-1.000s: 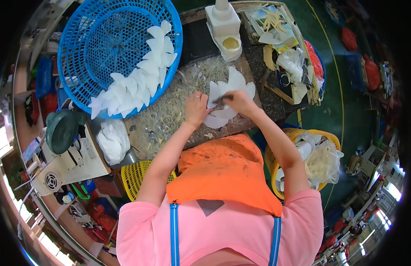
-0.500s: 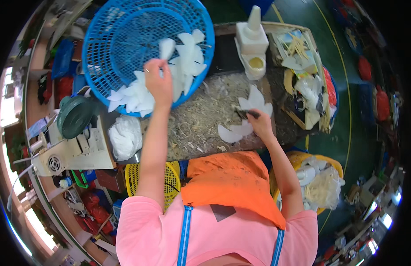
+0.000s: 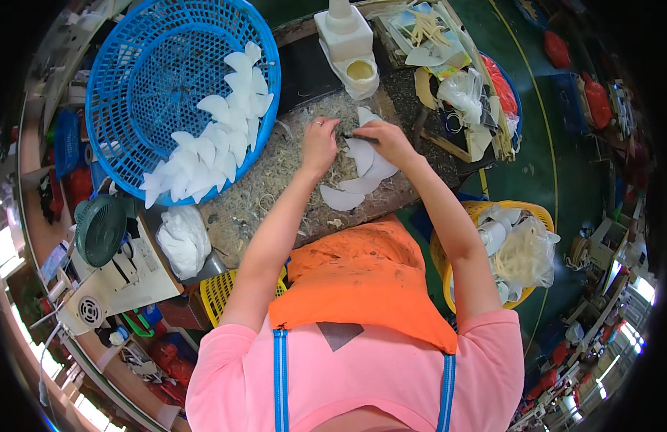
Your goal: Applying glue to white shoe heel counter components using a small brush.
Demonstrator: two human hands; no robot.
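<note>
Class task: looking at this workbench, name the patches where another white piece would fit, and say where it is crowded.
Free: the blue basket floor left of its white pieces, and the shavings-strewn bench between basket and left hand. Crowded: around the right hand, where cut pieces pile, and the cluttered far right corner.

Left hand (image 3: 319,146) and right hand (image 3: 386,140) meet over white pieces (image 3: 362,173) on a shavings-strewn bench (image 3: 261,194); the right grips a dark tool (image 3: 356,135). Blue basket (image 3: 132,86) holds more white pieces. Yellow basket (image 3: 524,212) at right.
</note>
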